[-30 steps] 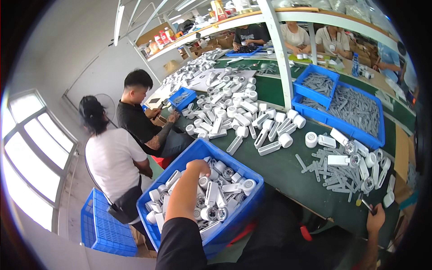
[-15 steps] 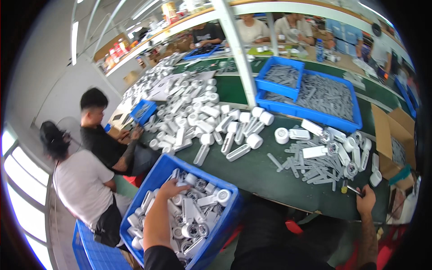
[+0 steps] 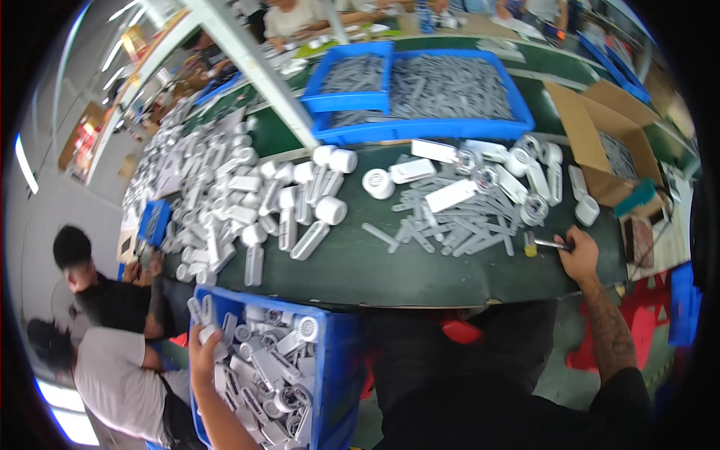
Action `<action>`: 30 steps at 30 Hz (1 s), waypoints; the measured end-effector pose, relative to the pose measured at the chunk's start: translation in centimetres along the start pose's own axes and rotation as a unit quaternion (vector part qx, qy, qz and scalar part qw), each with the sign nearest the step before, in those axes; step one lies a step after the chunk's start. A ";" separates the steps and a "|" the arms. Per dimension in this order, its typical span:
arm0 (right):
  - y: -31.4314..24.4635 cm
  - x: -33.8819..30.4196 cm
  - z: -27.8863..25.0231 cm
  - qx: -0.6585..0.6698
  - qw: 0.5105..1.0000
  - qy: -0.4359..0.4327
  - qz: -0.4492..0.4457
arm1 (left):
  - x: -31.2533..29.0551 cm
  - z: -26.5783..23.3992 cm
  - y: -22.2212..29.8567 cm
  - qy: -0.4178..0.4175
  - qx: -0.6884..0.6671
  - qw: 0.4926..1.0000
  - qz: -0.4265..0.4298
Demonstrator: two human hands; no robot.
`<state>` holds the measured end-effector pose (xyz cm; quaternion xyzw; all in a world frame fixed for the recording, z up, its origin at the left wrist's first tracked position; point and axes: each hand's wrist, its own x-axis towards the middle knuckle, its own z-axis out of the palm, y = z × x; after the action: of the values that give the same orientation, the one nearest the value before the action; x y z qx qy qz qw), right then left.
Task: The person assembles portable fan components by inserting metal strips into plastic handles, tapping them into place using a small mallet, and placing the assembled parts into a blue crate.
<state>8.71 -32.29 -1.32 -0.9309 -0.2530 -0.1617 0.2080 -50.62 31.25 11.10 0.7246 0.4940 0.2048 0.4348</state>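
Note:
Over the left side of a deep blue crate (image 3: 330, 375), my left hand (image 3: 202, 356) is closed on a white fan piece (image 3: 215, 339), its far end partly hidden by my fingers. White handheld fans (image 3: 262, 367) fill the crate, some with round grilles. At the right of the green table, my right hand (image 3: 580, 259) grips a slim metal-shafted tool (image 3: 553, 244) with a dark end. A small yellow object (image 3: 530, 246) is at the tool's tip. Beyond it lies a pile of grey flat strips (image 3: 457, 221) among white fans (image 3: 450, 196).
A large heap of white fan pieces (image 3: 240, 202) covers the table's left part. Blue trays (image 3: 420, 133) of grey strips stand at the back, beside a white post (image 3: 262, 75). An open cardboard box (image 3: 592, 142) is at right. Two people (image 3: 112, 375) sit at left.
My view has swung to the right. My left hand has come up from among the fans to the crate's left side, with a white piece in it. My right hand still grips the tool.

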 end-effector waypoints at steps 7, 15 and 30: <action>-0.6 0.4 -1.1 0.009 1.000 0.002 0.016 | -1.4 3.9 12.1 -0.096 -0.030 0.986 0.129; -0.8 0.2 -1.1 0.035 0.999 -0.006 0.014 | 2.3 20.7 27.6 -0.206 0.182 0.919 0.282; 1.0 0.8 -1.0 0.063 0.998 0.021 -0.002 | -1.8 52.1 39.2 -0.245 0.309 0.632 0.667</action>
<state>9.68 -33.28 -0.42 -0.9120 -0.2602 -0.1654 0.2706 7.50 2.09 15.93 0.9721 -0.2139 0.0891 0.0355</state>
